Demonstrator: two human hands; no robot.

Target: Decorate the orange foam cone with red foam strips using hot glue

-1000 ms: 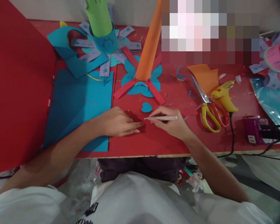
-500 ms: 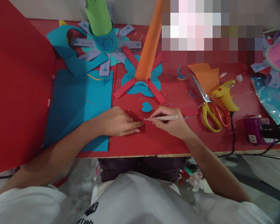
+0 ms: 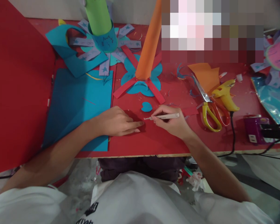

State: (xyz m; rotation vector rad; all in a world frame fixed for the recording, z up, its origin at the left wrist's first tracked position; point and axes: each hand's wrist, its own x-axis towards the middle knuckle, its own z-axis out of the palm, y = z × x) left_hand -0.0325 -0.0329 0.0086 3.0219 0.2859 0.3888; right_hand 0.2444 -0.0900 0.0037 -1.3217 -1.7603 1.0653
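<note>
My right hand (image 3: pixel 169 121) is closed around a slim pale pen (image 3: pixel 169 116), whose tip points left, low over the red tabletop (image 3: pixel 140 146). Small pale marks or bits show by the tip; I cannot tell which. My left hand (image 3: pixel 121 122) lies palm down with fingers stretched out, the index fingertip just below and left of the pen tip. Whether a small piece is under that finger is hidden. Just above both hands lies a small blue heart-shaped paper (image 3: pixel 147 106). Behind it an orange paper cone (image 3: pixel 146 56) stands on a blue scalloped base (image 3: pixel 130 74) with red strips.
Scissors (image 3: pixel 208 107) and a yellow glue gun (image 3: pixel 227 93) with a black cord lie to the right, beside orange paper (image 3: pixel 204 74). Blue sheets (image 3: pixel 79 93) are under my left forearm. A green tube (image 3: pixel 99 18) stands at the back. A large red panel (image 3: pixel 18 87) rises at left.
The pen has shifted very slightly to the right with my right hand, and pale marks or bits by its tip show more clearly. My left hand stays put.
</note>
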